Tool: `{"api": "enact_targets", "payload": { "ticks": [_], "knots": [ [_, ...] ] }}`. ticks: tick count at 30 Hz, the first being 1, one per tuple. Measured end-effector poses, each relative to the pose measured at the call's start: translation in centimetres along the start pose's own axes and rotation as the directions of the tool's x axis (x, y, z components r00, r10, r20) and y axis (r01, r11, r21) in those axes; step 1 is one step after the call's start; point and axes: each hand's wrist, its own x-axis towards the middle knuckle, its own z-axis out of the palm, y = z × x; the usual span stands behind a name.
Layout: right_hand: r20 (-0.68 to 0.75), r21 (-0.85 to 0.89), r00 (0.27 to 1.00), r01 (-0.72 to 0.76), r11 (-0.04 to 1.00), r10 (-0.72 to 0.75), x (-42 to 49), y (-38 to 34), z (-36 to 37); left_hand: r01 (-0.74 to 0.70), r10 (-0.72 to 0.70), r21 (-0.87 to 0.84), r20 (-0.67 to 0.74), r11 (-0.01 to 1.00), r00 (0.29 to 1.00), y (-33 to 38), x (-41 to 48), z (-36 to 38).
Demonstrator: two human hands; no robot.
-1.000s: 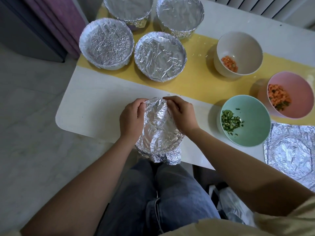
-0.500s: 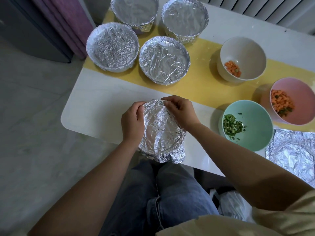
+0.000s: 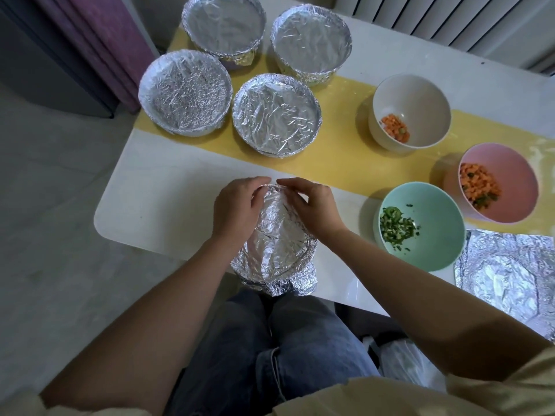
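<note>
white table [image 3: 168, 187]: left hand [image 3: 237, 210] and right hand [image 3: 315, 208] pinch the foil bowl [image 3: 274, 244] at its twelve o'clock rim; foil seems light, tearable, so grip gently.

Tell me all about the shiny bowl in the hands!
The foil bowl is round, lined with crinkly silver foil that bunches under its near rim. It tilts toward the person at the near edge of the white table. The left hand and right hand pinch the foil at its far rim.
</note>
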Motion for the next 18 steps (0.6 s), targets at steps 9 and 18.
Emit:
{"api": "enact_targets", "payload": {
  "ticks": [9,18],
  "knots": [
    [0.028,0.089,0.999,-0.049,0.995,0.046,1.2,-0.6,0.0,0.175,-0.175,-0.143,0.013,0.974,0.984,0.0,0.5,-0.5],
    [-0.068,0.082,0.997,-0.023,0.996,0.028,0.6,0.1,-1.1,0.327,-0.341,-0.157,-0.072,0.932,0.937,-2.0,-1.0,-1.2]
  ]
}}
